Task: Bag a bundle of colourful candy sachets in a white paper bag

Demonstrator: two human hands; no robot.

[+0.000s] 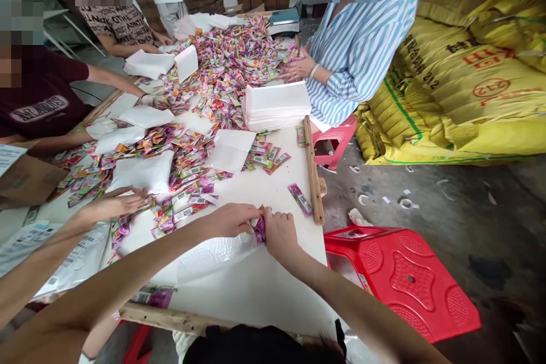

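Note:
My left hand (232,220) and my right hand (279,233) meet at the near right part of the white table (264,290). Together they grip a small bunch of purple sachets (259,231) at the mouth of a white bubble mailer (209,259) lying flat in front of me. The left hand also pinches the mailer's edge. A single purple sachet (301,199) lies loose just beyond my right hand.
Several colourful sachets (226,68) are heaped across the table with white mailers, one stack (277,105) far right. Another person's hand (115,202) reaches in at left; three people sit around. A red stool (405,278) and yellow sacks (469,79) stand right.

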